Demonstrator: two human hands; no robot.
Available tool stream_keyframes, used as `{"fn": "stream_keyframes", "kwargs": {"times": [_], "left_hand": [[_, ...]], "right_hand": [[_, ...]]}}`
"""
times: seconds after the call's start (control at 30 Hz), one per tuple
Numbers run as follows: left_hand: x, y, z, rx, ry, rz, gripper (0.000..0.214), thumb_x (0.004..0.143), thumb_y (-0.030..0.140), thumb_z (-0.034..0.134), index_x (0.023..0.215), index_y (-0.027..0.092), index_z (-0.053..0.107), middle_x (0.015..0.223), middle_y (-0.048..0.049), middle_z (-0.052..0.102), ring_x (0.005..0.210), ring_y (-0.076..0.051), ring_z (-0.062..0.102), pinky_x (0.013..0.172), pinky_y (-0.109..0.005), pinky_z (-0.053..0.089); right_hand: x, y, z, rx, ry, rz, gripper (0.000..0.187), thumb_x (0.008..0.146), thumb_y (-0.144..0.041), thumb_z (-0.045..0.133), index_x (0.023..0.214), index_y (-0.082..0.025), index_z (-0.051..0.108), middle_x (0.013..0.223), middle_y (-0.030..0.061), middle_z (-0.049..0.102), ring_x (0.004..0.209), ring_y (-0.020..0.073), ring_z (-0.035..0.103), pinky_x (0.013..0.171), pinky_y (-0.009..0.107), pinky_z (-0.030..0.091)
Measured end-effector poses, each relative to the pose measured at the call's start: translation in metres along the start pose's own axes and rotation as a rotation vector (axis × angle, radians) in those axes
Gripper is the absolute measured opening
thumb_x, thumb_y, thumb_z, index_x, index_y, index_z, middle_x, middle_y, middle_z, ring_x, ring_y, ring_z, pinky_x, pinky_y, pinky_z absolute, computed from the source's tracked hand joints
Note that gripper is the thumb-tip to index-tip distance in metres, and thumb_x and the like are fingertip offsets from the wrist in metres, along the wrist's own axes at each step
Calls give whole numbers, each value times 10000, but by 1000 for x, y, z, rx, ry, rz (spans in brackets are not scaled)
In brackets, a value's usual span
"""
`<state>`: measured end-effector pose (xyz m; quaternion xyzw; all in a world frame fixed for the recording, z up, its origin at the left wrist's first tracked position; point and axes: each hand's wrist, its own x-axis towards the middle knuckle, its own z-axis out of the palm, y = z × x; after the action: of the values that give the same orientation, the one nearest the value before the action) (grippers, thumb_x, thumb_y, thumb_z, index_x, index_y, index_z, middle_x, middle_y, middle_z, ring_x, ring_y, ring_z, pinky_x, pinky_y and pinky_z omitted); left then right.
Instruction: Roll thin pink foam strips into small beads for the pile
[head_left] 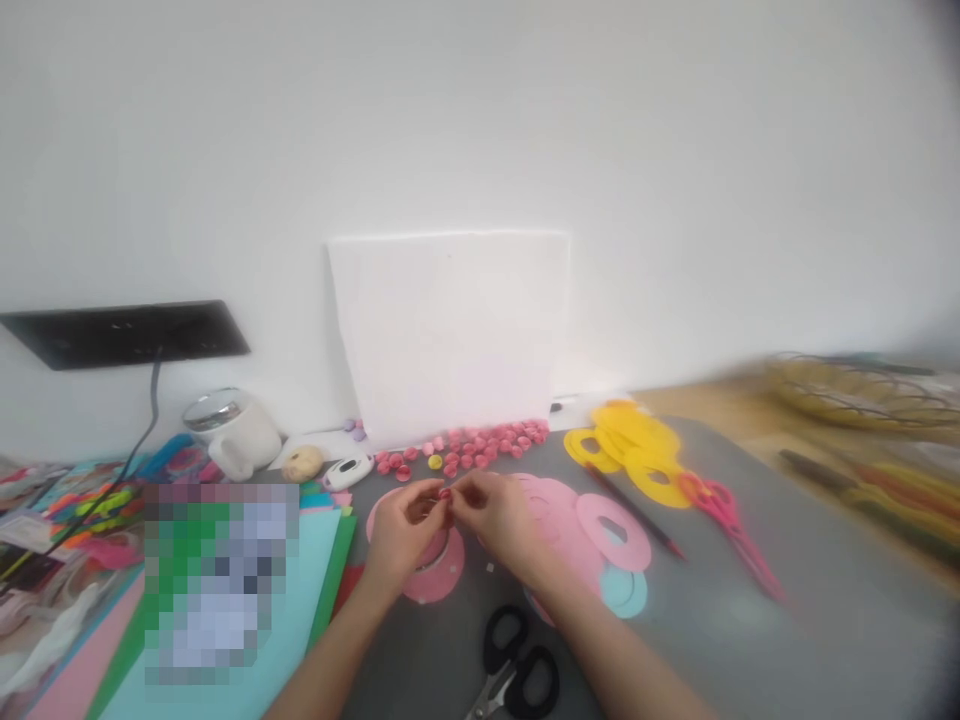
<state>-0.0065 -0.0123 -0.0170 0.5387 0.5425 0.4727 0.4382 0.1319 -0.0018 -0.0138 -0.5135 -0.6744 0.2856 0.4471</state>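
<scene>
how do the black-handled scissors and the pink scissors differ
The black-handled scissors show silvery metal below the handles, while the pink scissors look pink all over. The black-handled scissors are cut off by the picture's bottom edge; the pink scissors show whole, pointing toward the lower right. Both lie unheld on the grey surface.

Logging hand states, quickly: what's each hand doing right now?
Left hand: closed in a fingertip grip on a small red piece.
Right hand: closed, pinching the same piece.
</scene>
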Motion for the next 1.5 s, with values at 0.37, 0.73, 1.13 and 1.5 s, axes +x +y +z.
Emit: {"fn": "stream_keyframes", "kwargs": {"times": [0.37,0.73,1.13,1.5], "left_hand": [[-4,-9,13,-92,133,15,219,727,323,579,859,150,608,874,-87,691,853,-231,660,734,-331,530],[-5,3,12,-99,-4,18,354,691,291,621,1019,159,590,983,-102,698,888,-223,672,750,-322,553],[-7,4,8,54,143,100,271,696,259,619,935,191,726,938,-56,738,857,-249,684,810,-367,538],[-2,-1,1,135,96,114,245,704,276,627,902,189,744,870,-49,749,791,-237,689,779,-345,539]], "right_hand": [[-6,12,16,-140,114,-346,205,751,-180,497,559,-173,570,513,1,576,464,101,462,477,212,337],[0,-12,-5,362,-17,292,97,675,-223,574,613,-159,614,565,15,660,545,164,628,515,228,484],[-4,-1,8,124,39,-12,107,688,-191,525,632,-186,616,608,6,667,552,136,591,529,224,465],[-3,7,13,20,56,-61,113,705,-186,540,617,-179,610,604,6,653,547,130,567,542,223,435]]}}
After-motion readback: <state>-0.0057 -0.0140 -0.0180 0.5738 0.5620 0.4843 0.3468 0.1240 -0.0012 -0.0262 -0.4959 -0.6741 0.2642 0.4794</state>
